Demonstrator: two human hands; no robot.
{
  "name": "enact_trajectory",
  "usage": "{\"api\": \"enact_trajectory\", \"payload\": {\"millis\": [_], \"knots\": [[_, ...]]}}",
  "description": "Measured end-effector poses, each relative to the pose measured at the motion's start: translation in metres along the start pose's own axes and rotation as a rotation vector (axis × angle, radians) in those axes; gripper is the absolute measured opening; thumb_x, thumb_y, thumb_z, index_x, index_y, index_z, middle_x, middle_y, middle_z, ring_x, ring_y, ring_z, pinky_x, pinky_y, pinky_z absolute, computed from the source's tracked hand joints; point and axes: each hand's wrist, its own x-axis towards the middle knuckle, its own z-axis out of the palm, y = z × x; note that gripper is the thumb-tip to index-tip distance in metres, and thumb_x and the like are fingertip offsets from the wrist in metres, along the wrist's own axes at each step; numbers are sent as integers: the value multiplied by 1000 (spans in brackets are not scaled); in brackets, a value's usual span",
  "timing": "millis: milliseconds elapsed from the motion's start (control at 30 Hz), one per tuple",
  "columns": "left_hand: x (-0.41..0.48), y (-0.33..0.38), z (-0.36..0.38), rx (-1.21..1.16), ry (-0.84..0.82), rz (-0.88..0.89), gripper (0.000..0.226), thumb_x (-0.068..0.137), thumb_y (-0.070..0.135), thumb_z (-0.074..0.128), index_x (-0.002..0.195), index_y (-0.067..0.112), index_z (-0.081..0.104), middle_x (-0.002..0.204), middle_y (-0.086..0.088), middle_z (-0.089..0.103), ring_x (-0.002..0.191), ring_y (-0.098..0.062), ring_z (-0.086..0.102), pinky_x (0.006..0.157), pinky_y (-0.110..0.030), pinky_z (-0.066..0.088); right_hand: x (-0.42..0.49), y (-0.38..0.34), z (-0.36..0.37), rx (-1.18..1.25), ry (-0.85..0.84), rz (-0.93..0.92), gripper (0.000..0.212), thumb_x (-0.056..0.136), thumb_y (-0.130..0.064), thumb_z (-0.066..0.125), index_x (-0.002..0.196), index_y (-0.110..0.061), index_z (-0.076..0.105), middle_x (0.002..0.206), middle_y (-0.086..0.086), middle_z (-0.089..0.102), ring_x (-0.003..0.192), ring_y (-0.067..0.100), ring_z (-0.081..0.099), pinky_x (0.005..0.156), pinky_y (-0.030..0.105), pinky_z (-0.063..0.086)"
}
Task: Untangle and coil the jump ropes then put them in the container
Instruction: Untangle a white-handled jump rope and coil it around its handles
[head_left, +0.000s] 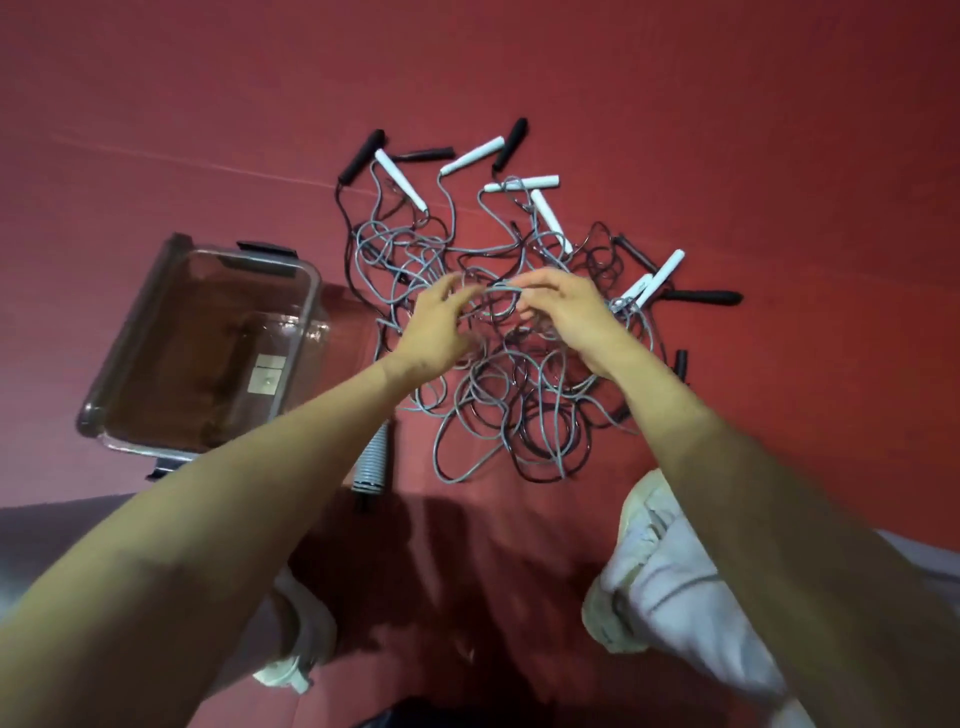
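Observation:
A tangled heap of grey and black jump ropes (519, 410) lies on the red floor, with white handles (472, 155) and black handles (511, 141) splayed along its far and right sides. Both hands hover over the middle of the heap. My left hand (439, 332) curls its fingers into the cords. My right hand (569, 317) pinches a grey loop (496, 287) lifted a little above the pile. A clear plastic container (130, 421) stands open and empty to the left of the ropes.
A ribbed grey handle (371, 460) lies below my left forearm, near the container's corner. My two shoes (631, 603) and trouser legs are at the bottom of the view. Red floor stretches on the far side and to the right.

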Motion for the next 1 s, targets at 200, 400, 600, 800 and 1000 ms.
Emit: {"api": "enact_trajectory", "payload": {"millis": [200,400,600,800,1000], "knots": [[-31,60,-53,-343,-92,-54,19,92,3,59,83,20,55,82,-1,59,72,-19,51,67,-29,44,-53,-98,-39,206,83,-110,20,96,-2,49,97,-16,62,78,1,60,66,6,58,64,19,47],[-47,120,-105,-437,16,94,55,88,8,68,136,11,42,132,1,43,107,-8,47,69,-4,43,-94,-171,-59,221,-56,-158,21,98,-2,47,97,-16,62,79,-1,62,71,8,66,65,26,57],[-57,120,-123,-399,-112,108,19,90,11,66,96,17,49,96,3,59,89,-12,57,83,-30,43,-109,-204,-65,392,-94,-239,20,98,-1,47,101,-11,63,79,2,63,75,14,68,70,34,58],[-54,118,-132,-384,-70,156,21,90,16,66,108,23,57,118,7,54,108,-6,50,102,-35,41,-104,-207,-60,373,-143,-189,19,97,0,46,102,-10,62,83,4,62,71,13,70,68,32,60],[-52,123,-113,-485,-319,116,31,93,8,61,120,22,54,124,3,59,108,-7,59,91,-22,48,-86,-203,-58,463,-28,-97,16,97,4,46,100,-5,58,81,9,60,63,14,69,67,33,61]]}}
